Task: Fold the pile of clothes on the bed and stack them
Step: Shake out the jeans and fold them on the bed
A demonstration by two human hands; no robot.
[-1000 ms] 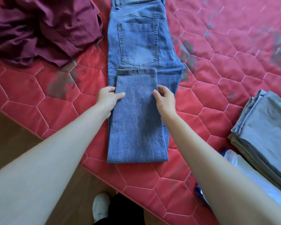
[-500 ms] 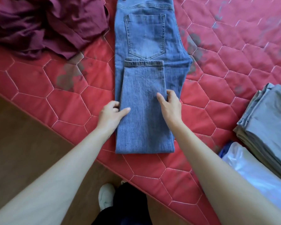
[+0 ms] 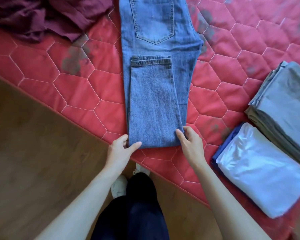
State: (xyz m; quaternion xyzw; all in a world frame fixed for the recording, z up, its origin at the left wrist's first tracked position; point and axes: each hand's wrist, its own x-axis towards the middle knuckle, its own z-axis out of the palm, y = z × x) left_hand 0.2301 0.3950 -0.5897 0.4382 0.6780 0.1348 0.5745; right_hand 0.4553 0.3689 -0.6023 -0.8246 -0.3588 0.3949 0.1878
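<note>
Blue jeans (image 3: 154, 104) lie lengthwise on the red quilted bed (image 3: 73, 94), legs folded up so the hems sit just below the back pocket. My left hand (image 3: 122, 148) pinches the near left corner of the fold, thumb on top of the denim. My right hand (image 3: 189, 142) grips the near right corner the same way. A crumpled maroon garment (image 3: 42, 16) lies at the far left. To the right sit folded clothes: a grey stack (image 3: 287, 101) and a pale blue-white piece (image 3: 260, 172) over something dark blue.
The bed's edge runs diagonally from the left down to the lower right, with wooden floor (image 3: 33, 153) beyond it. My dark trousers (image 3: 137, 210) and a white shoe (image 3: 119, 187) stand on the floor close to the edge.
Both hands slid down along the sides of the folded legs toward me, from mid-length to the near folded end, and now pinch its two corners. The view shifted back toward the floor.
</note>
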